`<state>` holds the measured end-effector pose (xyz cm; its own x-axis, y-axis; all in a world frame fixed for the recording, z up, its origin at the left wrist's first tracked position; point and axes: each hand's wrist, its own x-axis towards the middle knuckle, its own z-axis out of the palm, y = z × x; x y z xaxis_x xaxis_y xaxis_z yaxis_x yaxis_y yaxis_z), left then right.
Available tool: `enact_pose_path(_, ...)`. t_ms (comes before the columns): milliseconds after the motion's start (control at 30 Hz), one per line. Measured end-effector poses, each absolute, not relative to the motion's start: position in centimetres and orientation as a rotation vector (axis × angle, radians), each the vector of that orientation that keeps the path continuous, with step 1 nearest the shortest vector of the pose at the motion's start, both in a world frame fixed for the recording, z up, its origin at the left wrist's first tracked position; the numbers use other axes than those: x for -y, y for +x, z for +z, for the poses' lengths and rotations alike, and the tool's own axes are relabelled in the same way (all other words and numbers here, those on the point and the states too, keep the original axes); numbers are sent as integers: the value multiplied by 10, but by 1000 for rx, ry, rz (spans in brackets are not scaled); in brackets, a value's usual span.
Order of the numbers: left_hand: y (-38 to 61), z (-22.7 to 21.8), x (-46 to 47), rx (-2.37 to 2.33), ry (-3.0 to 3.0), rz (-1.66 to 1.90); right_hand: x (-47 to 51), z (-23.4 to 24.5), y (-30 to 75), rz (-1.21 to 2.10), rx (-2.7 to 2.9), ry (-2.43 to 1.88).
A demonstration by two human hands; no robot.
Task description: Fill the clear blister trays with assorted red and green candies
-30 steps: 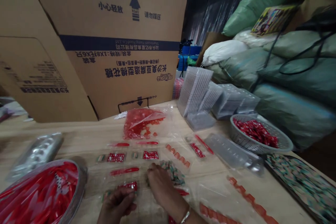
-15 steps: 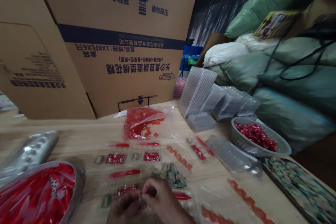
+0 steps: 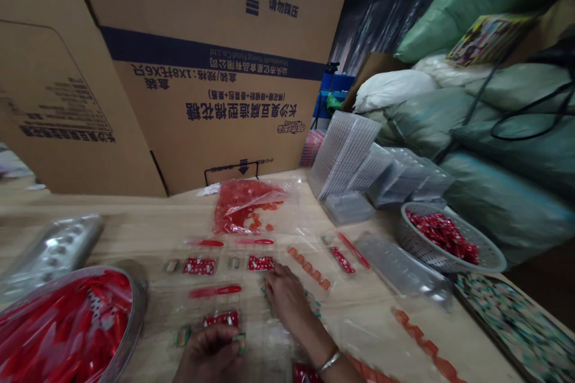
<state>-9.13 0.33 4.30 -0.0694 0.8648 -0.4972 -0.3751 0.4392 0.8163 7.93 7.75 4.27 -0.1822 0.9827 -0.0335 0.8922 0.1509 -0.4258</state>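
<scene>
My left hand (image 3: 211,352) is closed, its thumb and fingers pinching a small green-and-pale striped candy piece (image 3: 241,343) above the front trays. Over the pile of striped candy pieces (image 3: 312,302) reaches my right hand (image 3: 287,294), fingers bent downward and apart; the hand covers most of the pile. A bracelet circles my right wrist. Beside my left hand is a clear tray with a red polka-dot packet (image 3: 220,319), a red plastic piece (image 3: 214,291) and a striped candy (image 3: 182,336). Similar filled trays stand behind, one with a polka-dot packet (image 3: 260,263).
A basket of red plastic pieces (image 3: 112,305) stands left, a basket of red packets (image 3: 406,233) right. A bag of red candy (image 3: 233,209) lies before a large carton (image 3: 242,143). Stacked clear trays (image 3: 344,149) and a striped-candy tray (image 3: 507,323) are at right.
My hands were together over the front tray. My right hand has moved away and forward to the candy pile. My left hand stays near the front tray with a striped candy piece.
</scene>
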Motion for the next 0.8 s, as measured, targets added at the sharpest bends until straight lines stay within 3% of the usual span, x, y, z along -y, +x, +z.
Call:
enact_pose_path(333, -88, 42, -1, -1261, 534, 1090, -67, 50, 94, 649, 2191, -1575)
enact_pose_path(533, -82, 43, -8, -1332, 620, 1203, -29, 42, 74, 1462, 1279, -1283)
enact_pose_path(600, -78, 43, -7, -1341, 677, 1224, -19, 32, 62, 1570, 1090, -1252)
enact_pose_path(800, -82, 37, -1, -1296, 726, 1150, -5, 15, 43, 1325, 1069, -1373)
